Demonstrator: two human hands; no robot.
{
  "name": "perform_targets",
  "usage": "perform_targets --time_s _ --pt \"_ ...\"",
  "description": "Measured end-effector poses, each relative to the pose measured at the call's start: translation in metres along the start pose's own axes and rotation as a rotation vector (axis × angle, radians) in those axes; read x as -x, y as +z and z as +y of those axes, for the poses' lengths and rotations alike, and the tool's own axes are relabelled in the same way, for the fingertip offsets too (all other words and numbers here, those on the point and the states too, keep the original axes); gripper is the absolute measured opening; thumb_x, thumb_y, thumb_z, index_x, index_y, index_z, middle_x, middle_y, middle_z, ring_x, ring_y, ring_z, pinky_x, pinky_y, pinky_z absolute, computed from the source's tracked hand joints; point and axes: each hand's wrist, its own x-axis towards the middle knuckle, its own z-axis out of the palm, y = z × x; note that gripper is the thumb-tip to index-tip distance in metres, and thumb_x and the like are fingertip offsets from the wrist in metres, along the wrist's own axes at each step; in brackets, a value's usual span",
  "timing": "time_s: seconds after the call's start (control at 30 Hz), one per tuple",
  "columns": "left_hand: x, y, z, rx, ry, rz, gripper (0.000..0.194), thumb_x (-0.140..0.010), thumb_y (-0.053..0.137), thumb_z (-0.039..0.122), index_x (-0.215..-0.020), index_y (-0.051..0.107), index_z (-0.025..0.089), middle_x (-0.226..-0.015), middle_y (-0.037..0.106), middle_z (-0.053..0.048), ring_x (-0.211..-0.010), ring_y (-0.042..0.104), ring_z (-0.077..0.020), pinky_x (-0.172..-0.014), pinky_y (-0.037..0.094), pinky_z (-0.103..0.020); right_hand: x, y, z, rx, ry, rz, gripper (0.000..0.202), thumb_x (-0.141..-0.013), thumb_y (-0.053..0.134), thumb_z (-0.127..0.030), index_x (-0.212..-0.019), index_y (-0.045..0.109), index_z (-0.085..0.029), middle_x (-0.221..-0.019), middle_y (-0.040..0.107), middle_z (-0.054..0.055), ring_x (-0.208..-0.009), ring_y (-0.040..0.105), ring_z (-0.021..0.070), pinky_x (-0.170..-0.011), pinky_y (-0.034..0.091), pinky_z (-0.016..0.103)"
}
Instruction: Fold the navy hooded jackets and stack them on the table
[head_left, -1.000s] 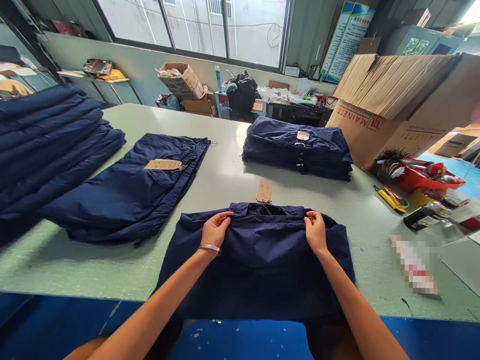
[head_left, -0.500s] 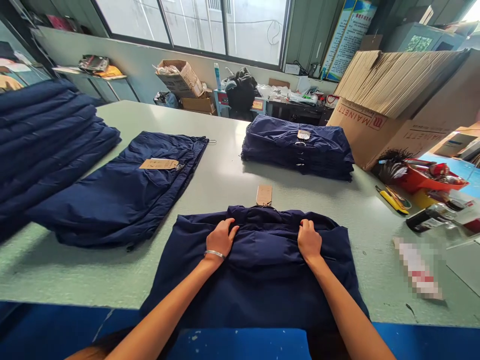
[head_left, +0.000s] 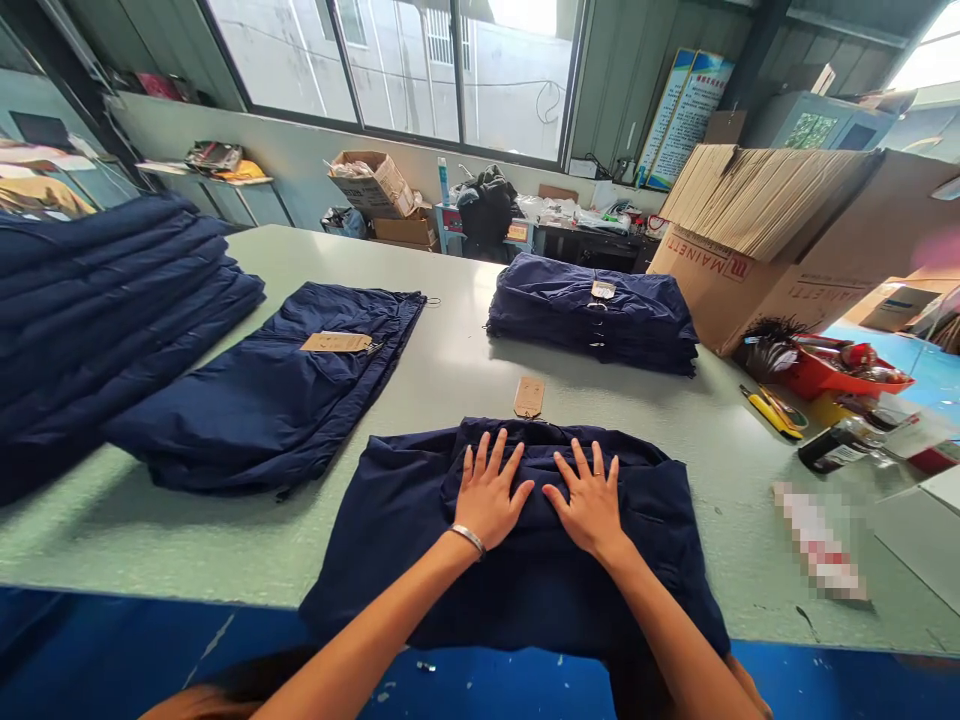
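Note:
A folded navy garment (head_left: 517, 600) lies at the table's front edge, its lower part reaching over the edge. My left hand (head_left: 491, 500) rests flat on its upper middle, fingers spread, a silver bracelet at the wrist. Beside it my right hand (head_left: 589, 500) presses flat on the same cloth, also with spread fingers and a ring on one of them. Neither hand grips anything. A brown paper tag (head_left: 529, 397) sticks out past the garment's far edge onto the table.
Another navy garment (head_left: 255, 400) with a tag (head_left: 336, 342) lies to the left, near a tall navy pile (head_left: 97, 330). Behind stands a folded navy stack (head_left: 592, 315). At right are a large carton (head_left: 720, 285), a yellow cutter (head_left: 772, 413), an orange tray (head_left: 840, 372) and a dark bottle (head_left: 836, 447).
Both hands have let go of the folds they pinched near the waistband, opened, and moved inward to lie flat on the cloth. The camera view has tilted up slightly.

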Motion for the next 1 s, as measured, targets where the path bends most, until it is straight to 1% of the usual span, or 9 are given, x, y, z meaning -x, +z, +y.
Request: perform_targets --time_s 0.07,0.13,0.3,0.5,0.6,0.7,0.83,0.9,1.0 --pt "0.003 0.012 0.003 -0.061 -0.069 -0.135 0.062 -0.094 0.048 0.056 -0.149 0.048 0.027 -0.162 0.032 -0.008 -0.15 0.022 -0.0362 -0.122 0.016 -0.057 -0.003 0.013 0.0 0.002 0.045 -0.119 0.067 -0.095 0.032 -0.07 -0.153 0.036 -0.038 -0.166 0.019 0.002 -0.153 0.006 0.0375 -0.118 0.002 0.065" --pt "0.005 0.02 -0.003 -0.093 -0.101 -0.21 0.065 -0.094 0.047 0.059 -0.151 0.043 0.029 -0.162 0.03 -0.008 -0.15 0.022 -0.036 -0.122 0.017 -0.056 -0.007 0.024 0.004 -0.011 0.092 -0.19 0.071 -0.093 0.029 -0.074 -0.155 0.029 -0.04 -0.168 0.013 0.002 -0.153 0.004 0.0373 -0.118 0.002 0.065" --pt "0.003 0.025 -0.013 -0.131 -0.1 -0.244 0.069 -0.094 0.044 0.062 -0.154 0.035 0.03 -0.165 0.023 -0.007 -0.152 0.017 -0.035 -0.123 0.012 -0.054 -0.013 0.035 0.01 -0.028 0.111 -0.195 0.072 -0.092 0.028 -0.076 -0.156 0.024 -0.043 -0.169 0.007 -0.001 -0.154 -0.001 0.0359 -0.119 0.001 0.064" --pt "-0.003 0.029 -0.01 -0.134 -0.118 -0.256 0.069 -0.095 0.04 0.062 -0.156 0.032 0.03 -0.165 0.02 -0.008 -0.153 0.015 -0.0351 -0.123 0.011 -0.055 -0.021 0.029 0.008 -0.009 0.131 -0.219 0.073 -0.092 0.031 -0.075 -0.156 0.023 -0.042 -0.168 0.009 -0.002 -0.154 0.001 0.0339 -0.12 0.003 0.062" --pt "-0.004 0.026 -0.014 -0.098 -0.106 -0.26 0.066 -0.096 0.041 0.06 -0.154 0.038 0.028 -0.163 0.027 -0.01 -0.151 0.019 -0.0361 -0.121 0.017 -0.058 -0.02 0.023 0.009 -0.024 0.113 -0.226 0.072 -0.093 0.035 -0.072 -0.156 0.027 -0.039 -0.168 0.013 0.001 -0.153 0.004 0.0357 -0.118 0.007 0.064" --pt "-0.005 0.014 -0.018 -0.04 -0.036 -0.175 0.059 -0.096 0.043 0.053 -0.147 0.051 0.024 -0.159 0.035 -0.012 -0.15 0.023 -0.0357 -0.12 0.021 -0.058 -0.02 0.015 0.003 -0.057 0.074 -0.137 0.065 -0.095 0.043 -0.061 -0.15 0.044 -0.026 -0.163 0.03 0.01 -0.151 0.017 0.0367 -0.118 0.011 0.063" --pt "-0.024 0.001 -0.018 0.054 0.133 0.086 0.045 -0.098 0.04 0.033 -0.137 0.059 0.02 -0.152 0.046 -0.01 -0.148 0.028 -0.0287 -0.121 0.025 -0.05 -0.04 0.008 -0.016 -0.12 -0.085 0.083 0.04 -0.1 0.042 -0.03 -0.133 0.06 -0.016 -0.144 0.055 0.013 -0.137 0.042 0.0253 -0.119 0.021 0.047" --pt "-0.043 0.001 -0.017 0.112 0.117 0.133 0.041 -0.098 0.038 0.025 -0.128 0.065 0.022 -0.141 0.056 -0.009 -0.139 0.04 -0.0268 -0.117 0.032 -0.047 -0.062 0.006 -0.025 -0.151 -0.131 0.123 0.038 -0.1 0.037 -0.021 -0.127 0.063 -0.016 -0.131 0.063 0.012 -0.124 0.052 0.0218 -0.111 0.032 0.038" --pt "-0.075 0.003 -0.02 0.152 -0.021 0.157 0.035 -0.098 0.04 0.023 -0.108 0.073 0.022 -0.121 0.065 -0.009 -0.119 0.051 -0.0267 -0.106 0.042 -0.046 -0.096 0.003 -0.032 -0.147 -0.095 0.144 0.037 -0.102 0.035 -0.022 -0.118 0.068 -0.017 -0.116 0.069 0.01 -0.11 0.056 0.0231 -0.097 0.04 0.035"
